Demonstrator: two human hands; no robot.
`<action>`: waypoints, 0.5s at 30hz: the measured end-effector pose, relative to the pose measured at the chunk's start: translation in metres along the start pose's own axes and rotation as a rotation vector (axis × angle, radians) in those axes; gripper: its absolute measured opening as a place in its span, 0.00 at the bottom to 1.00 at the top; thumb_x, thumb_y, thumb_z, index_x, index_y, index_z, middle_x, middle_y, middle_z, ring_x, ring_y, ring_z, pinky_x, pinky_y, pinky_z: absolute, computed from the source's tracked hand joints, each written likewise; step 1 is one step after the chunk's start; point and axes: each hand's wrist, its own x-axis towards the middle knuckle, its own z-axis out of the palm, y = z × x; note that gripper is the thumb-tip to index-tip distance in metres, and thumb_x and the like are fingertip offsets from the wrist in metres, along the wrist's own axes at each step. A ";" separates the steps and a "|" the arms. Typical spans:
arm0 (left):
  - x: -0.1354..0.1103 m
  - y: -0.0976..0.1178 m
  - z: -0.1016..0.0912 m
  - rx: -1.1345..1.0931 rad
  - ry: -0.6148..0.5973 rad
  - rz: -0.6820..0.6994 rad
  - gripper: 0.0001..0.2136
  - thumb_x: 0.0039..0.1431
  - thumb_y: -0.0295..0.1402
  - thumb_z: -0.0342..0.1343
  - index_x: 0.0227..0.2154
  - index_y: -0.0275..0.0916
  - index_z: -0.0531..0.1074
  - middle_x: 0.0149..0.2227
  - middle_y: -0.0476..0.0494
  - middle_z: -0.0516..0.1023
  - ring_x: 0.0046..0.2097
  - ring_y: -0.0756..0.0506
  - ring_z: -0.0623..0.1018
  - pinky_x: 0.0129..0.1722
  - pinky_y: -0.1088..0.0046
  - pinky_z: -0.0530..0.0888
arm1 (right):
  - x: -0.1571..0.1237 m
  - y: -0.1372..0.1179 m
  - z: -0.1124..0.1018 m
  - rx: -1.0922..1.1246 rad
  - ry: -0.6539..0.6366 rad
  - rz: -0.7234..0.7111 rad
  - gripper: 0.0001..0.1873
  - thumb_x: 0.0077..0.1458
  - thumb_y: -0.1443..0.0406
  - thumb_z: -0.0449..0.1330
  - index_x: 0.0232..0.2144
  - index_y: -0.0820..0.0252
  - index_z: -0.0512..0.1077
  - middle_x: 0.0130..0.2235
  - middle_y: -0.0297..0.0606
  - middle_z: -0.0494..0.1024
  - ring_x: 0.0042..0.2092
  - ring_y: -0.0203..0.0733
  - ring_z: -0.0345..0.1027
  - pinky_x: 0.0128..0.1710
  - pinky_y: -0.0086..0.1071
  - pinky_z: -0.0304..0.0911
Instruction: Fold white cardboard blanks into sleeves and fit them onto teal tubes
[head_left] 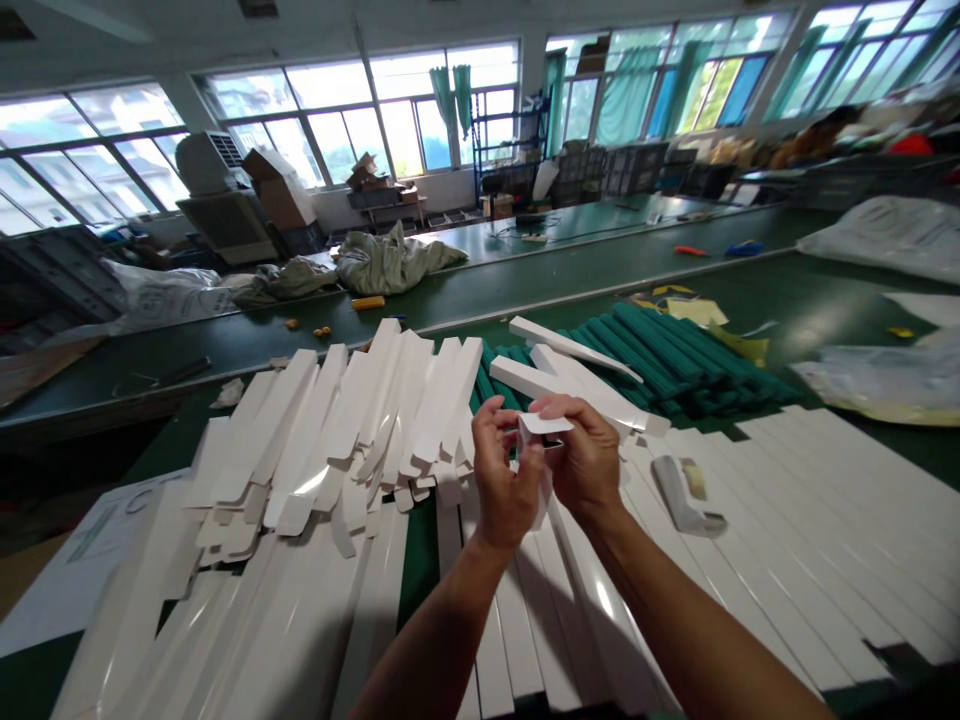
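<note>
Both hands meet at the end of a long, narrow white cardboard box (543, 424), whose end flap sticks up between the fingers. My left hand (501, 480) grips the box's left side, fingers curled and thumb pressed to the front. On the right side, my right hand (586, 458) pinches the flap with its thumb and fingers. Part of the box is hidden behind the hands. Left of them lies a pile of white boxes with open end flaps (375, 410). Right of my right hand, a white tape dispenser (686, 492) rests on a row of white boxes (795, 520).
Dark green rolled tubes (667, 355) are stacked behind the hands. Plastic bags (892, 375) lie at the right. Across the bench are a crumpled grey-green sack (394, 260), a yellow object (367, 302) and a red-handled tool (690, 250). A printed sheet (90, 550) lies at the left.
</note>
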 end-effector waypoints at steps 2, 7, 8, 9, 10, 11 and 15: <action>0.002 0.000 -0.003 0.032 -0.095 0.003 0.19 0.65 0.40 0.49 0.55 0.40 0.64 0.47 0.40 0.71 0.48 0.44 0.74 0.47 0.66 0.74 | -0.002 0.002 -0.001 0.032 -0.046 -0.068 0.08 0.48 0.69 0.55 0.22 0.58 0.74 0.33 0.38 0.76 0.39 0.44 0.71 0.38 0.36 0.65; 0.004 -0.001 -0.012 0.152 -0.175 0.183 0.26 0.69 0.46 0.34 0.56 0.37 0.67 0.53 0.35 0.67 0.56 0.40 0.69 0.56 0.57 0.69 | -0.013 0.007 -0.012 -0.105 -0.093 -0.170 0.18 0.56 0.61 0.46 0.34 0.58 0.76 0.43 0.44 0.77 0.49 0.51 0.70 0.50 0.46 0.65; 0.004 0.000 -0.015 0.191 -0.187 0.236 0.27 0.68 0.47 0.33 0.57 0.37 0.66 0.53 0.34 0.67 0.56 0.39 0.69 0.56 0.56 0.69 | -0.016 0.007 -0.016 -0.163 -0.128 -0.192 0.19 0.57 0.60 0.46 0.39 0.58 0.76 0.46 0.44 0.76 0.52 0.52 0.68 0.54 0.47 0.63; 0.005 0.000 -0.017 0.240 -0.208 0.294 0.27 0.68 0.47 0.34 0.57 0.36 0.66 0.53 0.33 0.66 0.56 0.39 0.69 0.55 0.57 0.70 | -0.019 0.007 -0.020 -0.224 -0.178 -0.217 0.21 0.58 0.60 0.47 0.45 0.58 0.74 0.50 0.44 0.74 0.56 0.53 0.66 0.57 0.48 0.60; 0.007 0.001 -0.020 0.293 -0.236 0.357 0.26 0.68 0.46 0.36 0.57 0.36 0.67 0.52 0.33 0.67 0.55 0.40 0.70 0.54 0.58 0.71 | -0.021 0.007 -0.025 -0.289 -0.238 -0.245 0.23 0.58 0.59 0.48 0.51 0.58 0.71 0.55 0.44 0.71 0.59 0.53 0.62 0.60 0.49 0.57; 0.010 0.003 -0.023 0.347 -0.273 0.417 0.23 0.69 0.44 0.39 0.57 0.35 0.67 0.51 0.33 0.68 0.54 0.41 0.71 0.52 0.60 0.72 | -0.023 0.007 -0.029 -0.352 -0.294 -0.280 0.26 0.58 0.59 0.49 0.56 0.58 0.67 0.59 0.44 0.68 0.61 0.54 0.59 0.62 0.50 0.54; 0.023 0.008 -0.033 0.493 -0.404 0.617 0.21 0.67 0.37 0.48 0.59 0.35 0.62 0.52 0.31 0.71 0.55 0.41 0.72 0.52 0.61 0.75 | -0.027 0.009 -0.038 -0.543 -0.404 -0.422 0.39 0.54 0.62 0.55 0.66 0.61 0.48 0.66 0.49 0.56 0.64 0.57 0.54 0.62 0.54 0.54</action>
